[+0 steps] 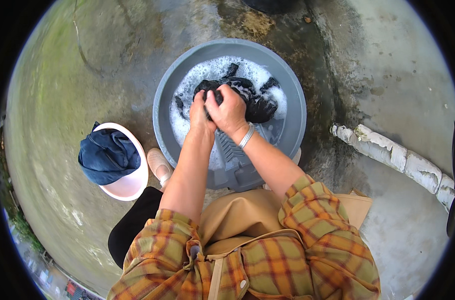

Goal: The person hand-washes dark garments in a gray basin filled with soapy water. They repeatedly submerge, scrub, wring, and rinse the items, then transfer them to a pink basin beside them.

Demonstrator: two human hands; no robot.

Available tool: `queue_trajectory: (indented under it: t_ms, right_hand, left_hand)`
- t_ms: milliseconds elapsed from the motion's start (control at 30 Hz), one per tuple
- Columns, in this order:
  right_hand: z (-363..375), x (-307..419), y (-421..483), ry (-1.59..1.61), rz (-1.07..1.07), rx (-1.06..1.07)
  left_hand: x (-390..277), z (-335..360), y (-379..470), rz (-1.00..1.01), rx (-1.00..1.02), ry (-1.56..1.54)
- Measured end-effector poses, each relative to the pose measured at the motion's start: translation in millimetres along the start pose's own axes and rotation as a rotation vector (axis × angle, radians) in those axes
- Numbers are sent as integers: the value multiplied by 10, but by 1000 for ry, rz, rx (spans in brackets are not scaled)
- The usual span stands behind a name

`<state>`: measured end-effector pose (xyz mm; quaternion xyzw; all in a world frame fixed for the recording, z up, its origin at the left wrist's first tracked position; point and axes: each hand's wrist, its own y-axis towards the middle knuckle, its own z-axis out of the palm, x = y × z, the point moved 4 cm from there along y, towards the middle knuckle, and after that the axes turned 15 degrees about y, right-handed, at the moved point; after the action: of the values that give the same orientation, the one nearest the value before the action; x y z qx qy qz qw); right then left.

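Note:
Both hands are together over a round grey plastic washtub (293,112) that holds sudsy water (197,71). My left hand (200,112) grips a bunched part of a wet black cloth (263,108) from the left. Close beside it, my right hand (229,108), with a silvery band on the wrist, clasps the same bunch from the right. The rest of the black cloth lies in the foam, to the right of and beyond the hands. Below the hands a ridged washboard (229,146), moulded in grey plastic, slopes into the water. My fingertips are partly hidden in the cloth.
A white-pink basin (132,185) with dark blue fabric (109,155) heaped in it stands left of the tub, near a beige shoe (158,163). At the right, a low, whitish masonry edging (396,153) crosses the wet concrete floor (392,75). A dark round object shows at the top edge.

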<state>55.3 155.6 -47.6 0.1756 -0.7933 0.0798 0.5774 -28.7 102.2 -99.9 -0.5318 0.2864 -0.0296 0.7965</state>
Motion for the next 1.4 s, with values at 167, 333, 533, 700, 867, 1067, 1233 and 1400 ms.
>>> queue_trajectory:
  t_ms: [167, 333, 533, 700, 867, 1067, 1233, 1400]
  right_hand:
    - [-885, -766, 709, -216, -93, -19]
    - [-1316, -792, 851, -639, 147, 334]
    - [-675, -691, 696, -643, -346, 566]
    - [-552, -1116, 833, -605, 269, 386]
    - [-452, -786, 682, -165, 262, 484]
    - [-225, 45, -218, 63, -109, 485]
    - [-41, 88, 327, -220, 145, 264]
    - [-146, 241, 532, -254, 21, 116]
  left_hand:
    - [-323, 147, -231, 471, 178, 99]
    - [-502, -155, 140, 407, -145, 1062]
    - [-351, -322, 252, 867, -331, 1500]
    - [-34, -461, 352, 464, -258, 1138]
    - [146, -224, 608, 245, 6, 458]
    - [274, -137, 990, 1, 212, 95]
    - [336, -39, 556, 533, 283, 303]
    - [203, -47, 255, 157, 76, 20]
